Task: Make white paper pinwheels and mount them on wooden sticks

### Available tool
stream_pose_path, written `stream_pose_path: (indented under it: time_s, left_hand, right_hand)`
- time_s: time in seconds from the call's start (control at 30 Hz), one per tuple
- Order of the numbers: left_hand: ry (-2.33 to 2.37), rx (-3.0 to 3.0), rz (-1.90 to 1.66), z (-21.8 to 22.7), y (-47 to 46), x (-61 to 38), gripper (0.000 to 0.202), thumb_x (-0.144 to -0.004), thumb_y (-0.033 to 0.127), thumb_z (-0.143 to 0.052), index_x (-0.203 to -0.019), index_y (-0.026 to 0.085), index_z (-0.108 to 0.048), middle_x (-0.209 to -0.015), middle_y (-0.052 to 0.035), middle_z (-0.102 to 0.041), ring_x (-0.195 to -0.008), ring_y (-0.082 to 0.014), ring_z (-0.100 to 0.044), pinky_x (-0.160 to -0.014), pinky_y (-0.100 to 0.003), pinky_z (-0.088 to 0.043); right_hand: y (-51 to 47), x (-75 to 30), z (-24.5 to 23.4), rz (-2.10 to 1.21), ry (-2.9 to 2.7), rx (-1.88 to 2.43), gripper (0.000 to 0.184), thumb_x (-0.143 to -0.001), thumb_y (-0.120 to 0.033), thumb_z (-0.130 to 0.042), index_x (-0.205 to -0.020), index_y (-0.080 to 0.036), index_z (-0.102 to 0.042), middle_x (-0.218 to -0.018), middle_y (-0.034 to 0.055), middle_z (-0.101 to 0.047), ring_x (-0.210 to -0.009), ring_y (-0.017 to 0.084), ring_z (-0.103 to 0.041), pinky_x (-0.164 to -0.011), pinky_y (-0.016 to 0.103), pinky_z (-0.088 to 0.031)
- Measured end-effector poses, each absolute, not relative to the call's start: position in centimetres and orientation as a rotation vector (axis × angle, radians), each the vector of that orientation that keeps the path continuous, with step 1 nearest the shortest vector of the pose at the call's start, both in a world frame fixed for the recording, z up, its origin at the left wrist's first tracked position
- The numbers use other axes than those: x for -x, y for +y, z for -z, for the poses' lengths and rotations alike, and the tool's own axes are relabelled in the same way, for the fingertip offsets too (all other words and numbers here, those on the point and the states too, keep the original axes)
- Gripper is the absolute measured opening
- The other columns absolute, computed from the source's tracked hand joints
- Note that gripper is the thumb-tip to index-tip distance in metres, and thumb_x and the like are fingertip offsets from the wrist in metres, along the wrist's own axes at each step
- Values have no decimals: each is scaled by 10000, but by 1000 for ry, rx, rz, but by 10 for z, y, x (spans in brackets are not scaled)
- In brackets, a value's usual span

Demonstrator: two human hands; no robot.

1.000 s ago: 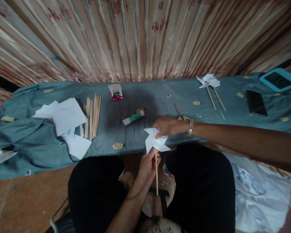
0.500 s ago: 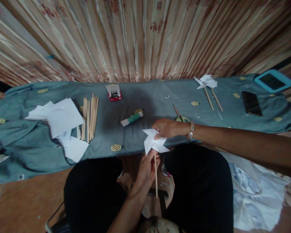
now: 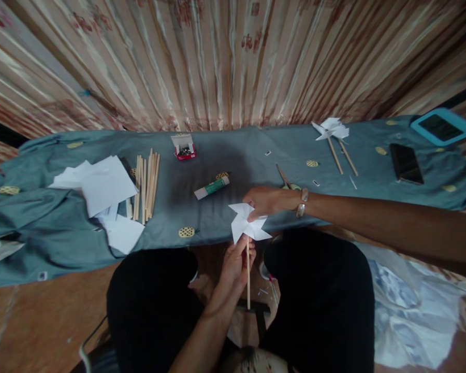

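At the left, on a grey-green cloth (image 3: 171, 220) with yellow pineapple prints, thin white paper sheets (image 3: 104, 181) lay overlapping, with sharp corners; a whitish piece (image 3: 2, 252) was cut off by the left edge and hard to recognise. Beside the sheets, slim wooden sticks (image 3: 151, 184) lay in a row. Then came a small red-and-white carton (image 3: 192, 155), its flap open, its shiny contents too small to distinguish, and a green-and-white glue stick (image 3: 212, 187). In the middle, over the near edge of the cloth, was the pinwheel (image 3: 239, 224) of white paper, with crisp, pointed blades. Below it, the left hand (image 3: 236, 263) pinched a smooth wooden rod (image 3: 248, 285), whose top was hidden behind the paper. The right hand (image 3: 270, 201) covered some blades, its thumb on the centre, its other fingers bent close together; whether they pinched, I could not tell. The scissors (image 3: 284, 178) were partly hidden behind this hand. Farther right, two stick-mounted pinwheels (image 3: 331, 129) overlapped, near a dark, flat phone (image 3: 406, 163).
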State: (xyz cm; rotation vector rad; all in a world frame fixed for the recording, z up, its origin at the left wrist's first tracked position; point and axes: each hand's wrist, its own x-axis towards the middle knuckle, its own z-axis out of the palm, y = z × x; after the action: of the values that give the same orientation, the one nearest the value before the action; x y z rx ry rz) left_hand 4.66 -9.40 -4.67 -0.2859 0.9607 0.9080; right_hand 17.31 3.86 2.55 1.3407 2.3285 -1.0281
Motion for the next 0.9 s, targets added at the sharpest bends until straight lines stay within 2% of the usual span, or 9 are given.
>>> stream_pose_path:
  time_s: [0.17, 0.33, 0.6, 0.9]
  left_hand:
    - [958, 273, -909, 49, -94, -46, 191, -677, 82, -828, -701, 95, -639, -614, 21, -564, -516, -28, -524, -467, -108, -398]
    - [960, 258, -896, 51, -94, -46, 239, -632, 124, -864, -671, 99, -630, -584, 22, -569, -499, -36, -520, -465, -127, -392]
    - [961, 234, -907, 52, -94, -46, 398, -436, 229, -946, -657, 115, -635, -563, 43, -560, -504, -41, -501, -478, -146, -379]
    - [941, 228, -864, 52, -92, -44, 278, -537, 182, -890, -675, 135, -653, -566, 53, -568, -514, -44, -503, -502, -151, -389]
  right_hand:
    - [42, -171, -26, 1036, 2301, -1323, 166, -651, -256, -773, -612, -153, -649, -519, -55, -513, -517, 101, -450, -510, 245, -258]
    - [44, -170, -22, 1031, 2251, -1333, 149, -647, -257, -770, -653, -135, -683, -553, -38, -568, -535, 109, -479, -514, 241, -269]
    - [49, -169, -25, 1139, 2162, -1297, 154, -656, -259, -753, -701, -119, -710, -567, -43, -582, -552, 106, -525, -504, 217, -298]
    - [48, -166, -28, 1142, 2166, -1351, 133, -645, -216, -772, -615, -135, -670, -535, -53, -547, -528, 85, -474, -498, 215, -278]
